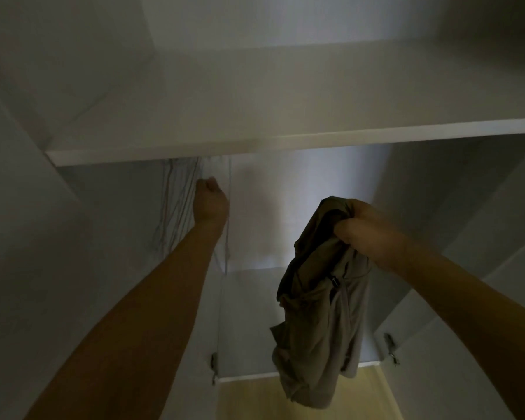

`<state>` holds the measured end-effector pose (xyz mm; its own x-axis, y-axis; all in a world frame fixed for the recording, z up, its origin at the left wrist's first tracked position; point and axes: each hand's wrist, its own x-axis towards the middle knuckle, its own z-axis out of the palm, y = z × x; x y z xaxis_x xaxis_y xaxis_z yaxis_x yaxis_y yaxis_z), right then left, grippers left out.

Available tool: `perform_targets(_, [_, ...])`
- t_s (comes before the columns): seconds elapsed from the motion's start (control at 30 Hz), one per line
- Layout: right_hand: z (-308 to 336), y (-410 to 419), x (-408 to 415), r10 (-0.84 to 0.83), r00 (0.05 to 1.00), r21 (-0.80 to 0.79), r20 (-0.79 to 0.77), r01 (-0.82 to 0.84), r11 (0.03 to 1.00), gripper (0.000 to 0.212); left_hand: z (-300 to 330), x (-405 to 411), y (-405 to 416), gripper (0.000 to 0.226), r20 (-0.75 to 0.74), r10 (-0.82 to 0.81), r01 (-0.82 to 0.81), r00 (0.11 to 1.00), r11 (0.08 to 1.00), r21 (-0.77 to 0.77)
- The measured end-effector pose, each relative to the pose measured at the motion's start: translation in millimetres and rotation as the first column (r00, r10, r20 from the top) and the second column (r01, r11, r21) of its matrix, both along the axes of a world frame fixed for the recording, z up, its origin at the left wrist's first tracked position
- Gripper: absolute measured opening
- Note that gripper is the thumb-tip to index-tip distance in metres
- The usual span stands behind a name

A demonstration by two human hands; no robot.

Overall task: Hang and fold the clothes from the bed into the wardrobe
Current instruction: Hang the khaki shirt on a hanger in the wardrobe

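I read this as the hanging step. At centre right, my right hand point(365, 234) bunches an olive garment point(319, 301) in clenched fingers, dangling inside the wardrobe point(437, 207). In the upper left, under the shelf point(255, 144), my left hand point(209, 199) is curled among thin hangers point(176, 204) (whether it grips one, I cannot tell). Next: free one hanger and open out the cloth.

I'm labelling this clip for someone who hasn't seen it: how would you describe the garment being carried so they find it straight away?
Start at the white wardrobe shelf running across the picture and look below it, right of centre. There the right hand grips a bunched olive-brown garment that hangs down in front of the wardrobe interior. It is the only dark, unhung piece; the pale striped cloth by the left hand hangs under the shelf.
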<state>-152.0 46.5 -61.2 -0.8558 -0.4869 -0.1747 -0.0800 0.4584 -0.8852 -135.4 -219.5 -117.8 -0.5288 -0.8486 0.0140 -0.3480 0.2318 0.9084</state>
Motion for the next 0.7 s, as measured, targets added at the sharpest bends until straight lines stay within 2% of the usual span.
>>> perform_targets(0.07, [1.8,9.1,1.3,0.089,0.995,0.122,-0.051,-0.082,0.989,0.021,-12.5,30.1,16.3,0.031,0.061,-0.093,0.093,0.994,0.996,0.009])
perform_targets(0.17, [3.3,25.9,0.9,0.237,0.963,0.323,-0.127,-0.186,0.928,0.018,-15.7,67.7,33.3,0.018,0.195,-0.222,0.195,0.955,0.97,0.148])
perform_targets(0.27, [1.1,45.0,-0.5,0.301,0.925,0.414,-0.234,-0.186,0.891,0.021,8.1,106.0,61.0,0.027,0.38,-0.289,0.263,0.879,0.957,0.12])
perform_targets(0.4, [-12.2,74.4,-12.0,0.187,0.865,0.363,-0.466,-0.005,0.932,0.024,48.0,153.8,115.2,0.047,0.479,-0.304,0.393,0.823,0.915,-0.095])
perform_targets(0.5, [-19.5,92.8,-24.7,0.052,0.88,0.271,-0.473,0.089,0.959,0.028,87.3,184.0,164.2,0.053,0.546,-0.249,0.443,0.8,0.858,-0.259])
perform_targets(0.6, [-23.2,112.3,-31.9,0.004,0.868,0.361,-0.497,0.203,0.91,0.029,124.6,207.0,210.5,0.055,0.539,-0.206,0.458,0.817,0.799,-0.39])
perform_targets(0.7, [-18.2,129.8,-34.9,-0.061,0.907,0.311,-0.417,0.205,0.928,0.023,154.4,229.0,250.2,0.055,0.49,-0.191,0.44,0.85,0.77,-0.463])
